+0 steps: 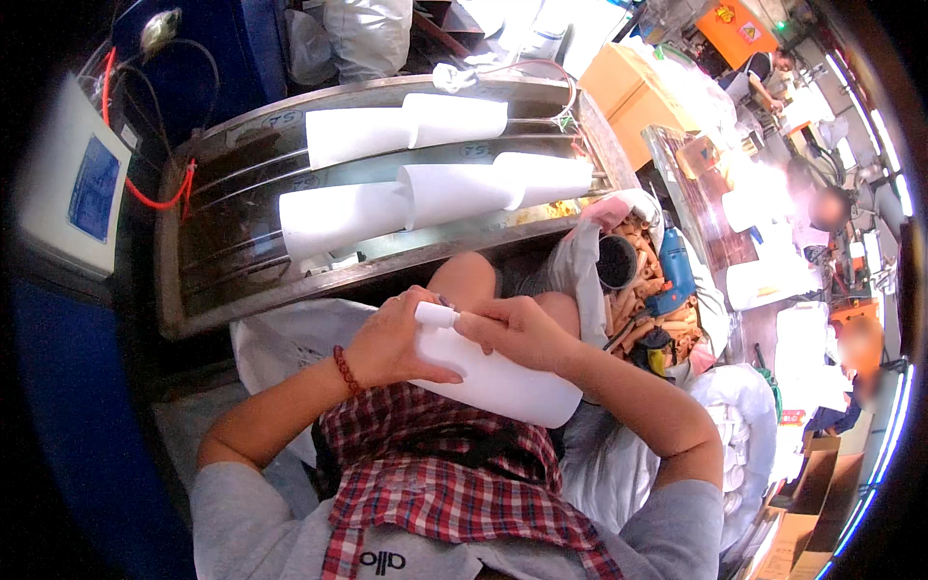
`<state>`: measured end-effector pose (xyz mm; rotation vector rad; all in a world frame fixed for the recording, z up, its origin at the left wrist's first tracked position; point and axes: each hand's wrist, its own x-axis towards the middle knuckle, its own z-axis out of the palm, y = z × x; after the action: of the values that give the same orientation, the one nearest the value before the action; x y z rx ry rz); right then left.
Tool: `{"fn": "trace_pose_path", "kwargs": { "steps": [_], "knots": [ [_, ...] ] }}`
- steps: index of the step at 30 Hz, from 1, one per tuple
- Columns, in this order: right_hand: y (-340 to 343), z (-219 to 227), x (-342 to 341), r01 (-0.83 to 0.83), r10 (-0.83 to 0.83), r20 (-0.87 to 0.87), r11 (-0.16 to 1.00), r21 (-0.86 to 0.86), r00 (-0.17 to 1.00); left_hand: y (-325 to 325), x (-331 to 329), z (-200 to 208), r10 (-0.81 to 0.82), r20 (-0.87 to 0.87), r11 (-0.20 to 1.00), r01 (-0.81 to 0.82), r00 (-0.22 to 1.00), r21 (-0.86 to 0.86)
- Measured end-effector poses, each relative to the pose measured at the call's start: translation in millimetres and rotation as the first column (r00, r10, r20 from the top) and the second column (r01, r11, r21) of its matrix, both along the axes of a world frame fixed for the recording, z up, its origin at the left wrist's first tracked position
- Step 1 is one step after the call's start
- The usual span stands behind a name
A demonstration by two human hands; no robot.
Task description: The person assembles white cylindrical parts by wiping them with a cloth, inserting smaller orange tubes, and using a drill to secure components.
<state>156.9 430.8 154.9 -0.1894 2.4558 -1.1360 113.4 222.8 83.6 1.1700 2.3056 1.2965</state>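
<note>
I see both hands on a white plastic bottle that lies tilted across the lap, its neck up and to the left, its base down toward the right. My left hand wraps the upper body from the left, its grip closed around the bottle, a red bead bracelet on the wrist. My right hand comes over from the right, fingers pinched at the small white cap end — its grip is closed there, though I cannot tell whether it holds the cap or only the shoulder of the bottle.

A red plaid cloth lies over the chest below the bottle. Ahead stands a curved metal desk with long white bottles lying in two rows along its rails. To the right, just beside the knee, an open sack holds tan tube-shaped pieces — a blue tool rests among them. A grey box with a blue panel sits at the far left.
</note>
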Motion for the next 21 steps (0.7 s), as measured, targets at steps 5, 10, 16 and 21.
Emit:
{"fn": "trace_pose_path", "kwargs": {
  "steps": [5, 10, 16, 21],
  "knots": [
    [-1.5, -5.4, 8.4, -0.129, 0.488, -0.328, 0.692, 0.71, 0.809, 3.7, 1.7, 2.6, 0.014, 0.039, 0.999, -0.012, 0.999, -0.04],
    [-8.8, -1.5, -5.6, -0.25, 0.422, -0.191, 0.784, 0.569, 0.886, 0.5, 8.5, 1.5, 0.077, 0.049, 0.997, -0.077, 0.996, -0.013],
    [-5.5, 1.7, -19.9, -0.115, 0.155, 0.41, 0.986, -0.12, 0.899, 4.8, 12.7, -14.8, 0.054, -0.087, 0.987, -0.04, 0.995, 0.159],
    [-0.7, -13.2, -2.2, -0.234, 0.396, -0.316, 0.864, 0.445, 0.862, 2.6, 5.6, -16.7, 0.035, 0.02, 0.994, -0.037, 0.999, 0.105]
  ]
}}
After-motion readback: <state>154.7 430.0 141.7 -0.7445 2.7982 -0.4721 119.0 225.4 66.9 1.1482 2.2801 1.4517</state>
